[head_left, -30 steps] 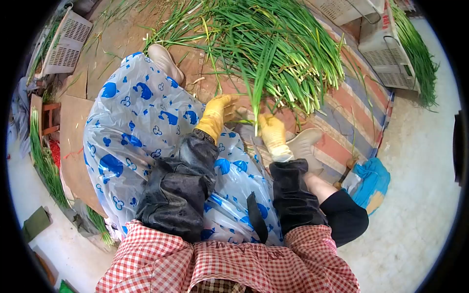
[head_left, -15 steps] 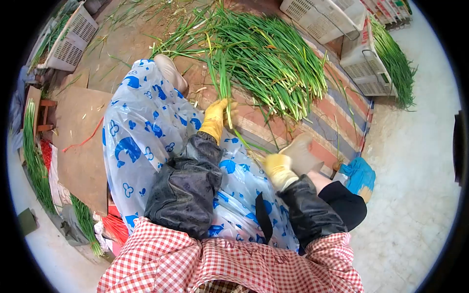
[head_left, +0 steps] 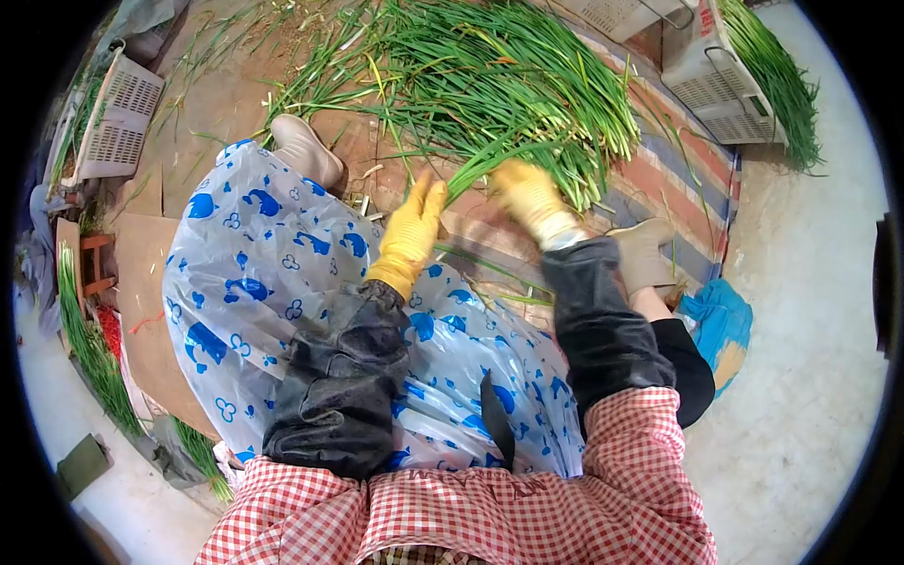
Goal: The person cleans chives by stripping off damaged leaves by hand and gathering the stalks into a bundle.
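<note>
My left hand (head_left: 411,237), in a yellow glove, holds the lower end of a small bunch of green stalks (head_left: 476,169) beside its fingers. My right hand (head_left: 527,196), also gloved in yellow, is blurred by motion at the bunch's right side; its fingers cannot be made out. Beyond both hands lies a large heap of green stalks (head_left: 508,75) with pale ends toward the right. A few loose stalks (head_left: 490,268) lie below my hands, near the patterned plastic sheet (head_left: 273,273) over my legs.
White crates stand at the upper left (head_left: 121,118) and upper right (head_left: 720,89), the right one with green stalks (head_left: 777,85) hanging out. Boots (head_left: 306,151) flank the work spot. A blue bag (head_left: 720,320) lies at the right. More stalks (head_left: 99,348) lie far left.
My right hand has moved up from beside my lap toward the heap. The small bunch, upright in my left hand before, now slants to the right. The camera view has shifted slightly.
</note>
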`<state>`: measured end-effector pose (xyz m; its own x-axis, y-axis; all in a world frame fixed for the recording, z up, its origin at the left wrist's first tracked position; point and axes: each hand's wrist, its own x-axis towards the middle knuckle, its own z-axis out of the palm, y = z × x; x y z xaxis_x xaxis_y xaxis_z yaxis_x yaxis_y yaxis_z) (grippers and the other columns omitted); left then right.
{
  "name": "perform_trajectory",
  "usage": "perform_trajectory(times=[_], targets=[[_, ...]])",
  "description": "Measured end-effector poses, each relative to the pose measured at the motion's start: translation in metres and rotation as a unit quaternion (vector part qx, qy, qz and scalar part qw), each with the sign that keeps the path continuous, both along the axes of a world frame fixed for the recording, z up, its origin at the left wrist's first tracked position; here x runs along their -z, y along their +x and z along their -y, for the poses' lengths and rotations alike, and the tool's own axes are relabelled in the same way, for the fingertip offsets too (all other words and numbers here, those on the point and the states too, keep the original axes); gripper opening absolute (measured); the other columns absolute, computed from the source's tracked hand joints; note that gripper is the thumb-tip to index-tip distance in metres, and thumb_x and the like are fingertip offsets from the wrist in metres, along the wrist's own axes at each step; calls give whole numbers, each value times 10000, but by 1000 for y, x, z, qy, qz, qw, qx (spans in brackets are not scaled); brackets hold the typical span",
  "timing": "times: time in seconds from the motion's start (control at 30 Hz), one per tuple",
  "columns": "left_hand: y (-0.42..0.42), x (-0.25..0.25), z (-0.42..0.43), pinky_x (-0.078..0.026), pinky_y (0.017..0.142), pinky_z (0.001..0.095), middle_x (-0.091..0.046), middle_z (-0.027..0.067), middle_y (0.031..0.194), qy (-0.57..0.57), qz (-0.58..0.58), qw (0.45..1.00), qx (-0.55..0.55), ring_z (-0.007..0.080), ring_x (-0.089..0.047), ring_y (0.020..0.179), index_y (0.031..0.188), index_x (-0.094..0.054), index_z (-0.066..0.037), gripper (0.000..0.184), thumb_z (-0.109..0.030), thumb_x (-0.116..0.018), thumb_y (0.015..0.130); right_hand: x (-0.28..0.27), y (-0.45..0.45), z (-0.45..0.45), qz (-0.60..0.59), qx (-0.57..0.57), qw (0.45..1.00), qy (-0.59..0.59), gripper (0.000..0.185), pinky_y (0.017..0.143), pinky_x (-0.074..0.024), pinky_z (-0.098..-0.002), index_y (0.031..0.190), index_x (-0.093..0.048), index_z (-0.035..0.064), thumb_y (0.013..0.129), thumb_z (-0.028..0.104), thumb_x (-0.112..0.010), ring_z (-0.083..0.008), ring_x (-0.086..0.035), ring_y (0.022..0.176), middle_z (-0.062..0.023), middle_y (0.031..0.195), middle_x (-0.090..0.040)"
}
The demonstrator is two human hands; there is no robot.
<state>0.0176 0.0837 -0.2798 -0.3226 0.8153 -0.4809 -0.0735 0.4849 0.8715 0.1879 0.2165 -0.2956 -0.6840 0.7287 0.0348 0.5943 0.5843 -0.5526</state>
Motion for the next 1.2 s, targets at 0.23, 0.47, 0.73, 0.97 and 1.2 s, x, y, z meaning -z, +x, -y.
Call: perform_trajectory(times=[0.23, 0.47, 0.73, 0.97, 1.2], targets=[[-62, 53, 3, -366, 455, 245, -540, -11, 675, -22, 138, 912, -385, 110, -452, 512, 968, -583, -61, 318, -331, -641, 810, -1, 197, -42, 385, 207, 894, 96, 272, 730, -477, -418, 964, -628, 108, 847, 306, -484, -315, -611, 851, -121, 912, -650], [4, 66, 6, -349, 413, 230, -537, -19, 685, -101, 461, 841, -265, 89, -394, 452, 959, -559, -101, 137, -216, -499, 913, 3, 53, -11, 246, 168, 953, 49, 240, 605, -447, -480, 853, -600, 138, 852, 337, -466, -369, -603, 713, -154, 764, -632], [-11, 69, 14, -283, 369, 194, -604, 11, 771, -177, 363, 892, -202, 53, -376, 446, 1013, -583, -102, 236, -294, -549, 881, 30, -23, 0, 375, 137, 916, -39, 213, 684, -494, -412, 860, -671, 112, 804, 285, -560, -310, -647, 770, -119, 779, -665], [-11, 61, 7, -234, 356, 214, -564, -3, 671, -143, 415, 885, -152, 68, -369, 421, 832, -603, -119, 362, -463, -681, 750, -23, -59, 109, 260, 93, 959, -65, 181, 629, -502, -422, 805, -634, 94, 800, 260, -563, -306, -649, 700, -125, 701, -646], [-34, 46, -6, -259, 379, 209, -472, -30, 545, -47, 181, 960, -209, 75, -385, 409, 738, -567, -118, 250, -321, -711, 766, 16, -22, 119, 278, 93, 955, -52, 245, 642, -479, -470, 795, -654, 84, 799, 310, -560, -378, -614, 748, -183, 765, -635]])
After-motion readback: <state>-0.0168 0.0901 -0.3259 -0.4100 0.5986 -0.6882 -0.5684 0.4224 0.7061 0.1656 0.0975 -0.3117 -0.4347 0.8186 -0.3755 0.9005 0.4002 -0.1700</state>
